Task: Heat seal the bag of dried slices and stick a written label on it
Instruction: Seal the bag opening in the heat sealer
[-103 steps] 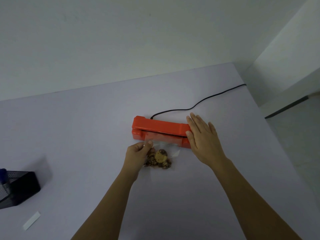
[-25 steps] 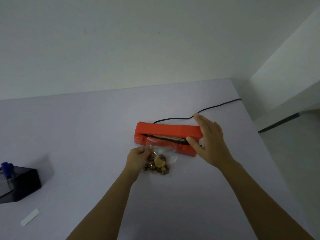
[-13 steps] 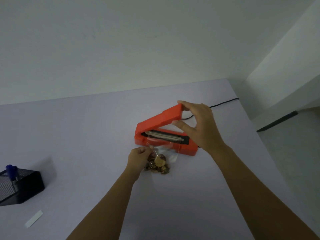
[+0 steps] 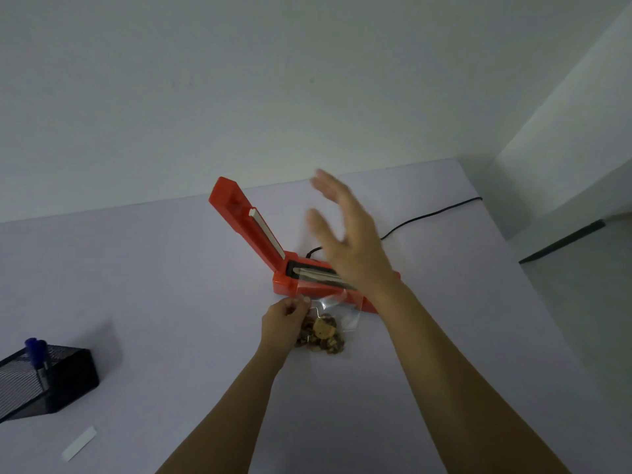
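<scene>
A red heat sealer [image 4: 285, 283] sits mid-table with its lid [image 4: 244, 222] swung fully up to the left. The clear bag of dried slices [image 4: 323, 333] lies in front of it, its top edge resting on the sealing strip. My left hand [image 4: 285, 318] pinches the bag's left upper corner. My right hand [image 4: 345, 234] hovers blurred above the sealer's base, fingers spread, holding nothing. A blank white label [image 4: 79, 443] lies near the table's front left.
A black mesh pen holder [image 4: 48, 383] with a blue marker [image 4: 37, 354] stands at the left edge. The sealer's black cord [image 4: 427, 217] runs off to the back right. The table's right edge drops to the floor.
My right hand lifted the sealer lid from shut to fully upright, then let go of it. My left hand has stayed on the bag.
</scene>
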`<state>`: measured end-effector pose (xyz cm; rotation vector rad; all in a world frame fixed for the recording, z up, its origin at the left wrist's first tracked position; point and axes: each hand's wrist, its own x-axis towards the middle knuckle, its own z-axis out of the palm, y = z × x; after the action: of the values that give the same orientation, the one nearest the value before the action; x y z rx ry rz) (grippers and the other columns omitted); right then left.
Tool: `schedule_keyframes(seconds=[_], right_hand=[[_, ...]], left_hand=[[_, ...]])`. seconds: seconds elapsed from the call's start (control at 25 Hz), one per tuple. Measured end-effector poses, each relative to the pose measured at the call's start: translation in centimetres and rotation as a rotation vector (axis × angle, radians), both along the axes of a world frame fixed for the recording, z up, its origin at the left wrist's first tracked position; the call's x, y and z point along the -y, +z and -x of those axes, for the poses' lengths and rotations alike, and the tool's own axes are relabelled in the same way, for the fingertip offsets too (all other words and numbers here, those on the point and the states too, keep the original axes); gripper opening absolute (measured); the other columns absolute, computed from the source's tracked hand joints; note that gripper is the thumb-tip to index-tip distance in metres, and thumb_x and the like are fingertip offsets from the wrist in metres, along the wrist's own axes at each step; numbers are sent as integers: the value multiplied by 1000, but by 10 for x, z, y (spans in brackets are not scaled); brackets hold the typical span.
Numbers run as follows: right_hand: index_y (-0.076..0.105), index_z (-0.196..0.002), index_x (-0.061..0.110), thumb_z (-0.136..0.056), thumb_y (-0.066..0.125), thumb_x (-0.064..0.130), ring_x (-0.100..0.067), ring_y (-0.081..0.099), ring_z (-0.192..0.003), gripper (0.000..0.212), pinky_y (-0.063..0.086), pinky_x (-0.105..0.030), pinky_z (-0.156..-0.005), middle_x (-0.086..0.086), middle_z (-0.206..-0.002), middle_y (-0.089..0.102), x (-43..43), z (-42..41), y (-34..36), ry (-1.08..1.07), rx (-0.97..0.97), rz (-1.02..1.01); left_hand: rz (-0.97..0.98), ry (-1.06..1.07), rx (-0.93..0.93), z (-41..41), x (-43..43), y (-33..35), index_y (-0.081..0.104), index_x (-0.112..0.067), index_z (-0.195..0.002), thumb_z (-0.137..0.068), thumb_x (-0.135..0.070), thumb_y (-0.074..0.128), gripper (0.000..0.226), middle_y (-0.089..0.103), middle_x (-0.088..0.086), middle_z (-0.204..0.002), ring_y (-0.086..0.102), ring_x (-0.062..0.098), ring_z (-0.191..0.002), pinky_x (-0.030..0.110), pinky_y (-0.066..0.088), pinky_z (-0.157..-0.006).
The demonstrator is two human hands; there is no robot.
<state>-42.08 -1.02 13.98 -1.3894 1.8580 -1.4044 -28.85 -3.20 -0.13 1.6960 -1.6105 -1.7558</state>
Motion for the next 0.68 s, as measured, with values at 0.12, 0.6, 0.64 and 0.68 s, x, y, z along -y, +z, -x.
schedule_keyframes(seconds=[0.12,0.6,0.64,0.68], right_hand=[[53,-105,19,-93,52,25,-1,56,-86,13,46,-21,-77,7,-96,58,-44,5,-46,-610,187,-11],[67,-82,19,-90,50,47,-9,62,-79,33,40,-19,-62,5,-82,68,-85,-32,-133,-587,601,-545],[67,-80,20,-90,51,45,-9,63,-78,32,40,-18,-61,6,-80,68,-84,-31,-133,-594,558,-537],[67,-78,20,-90,52,44,-10,63,-75,31,39,-18,-59,6,-76,68,-83,-30,-132,-602,510,-534]], left_hand=[[115,17,30,1,-7,5,49,-18,-100,-90,-35,57,21,67,-1,-88,63,12,-79,28,52,-65],[535,-316,160,-2,-13,7,36,-25,-142,-96,-19,46,47,54,2,-93,55,16,-82,20,40,-73],[531,-326,166,-1,-12,9,35,-25,-142,-96,-19,46,47,54,2,-92,56,17,-82,21,40,-72],[525,-336,175,0,-12,9,35,-25,-142,-96,-18,45,48,55,3,-92,56,18,-82,21,41,-71]])
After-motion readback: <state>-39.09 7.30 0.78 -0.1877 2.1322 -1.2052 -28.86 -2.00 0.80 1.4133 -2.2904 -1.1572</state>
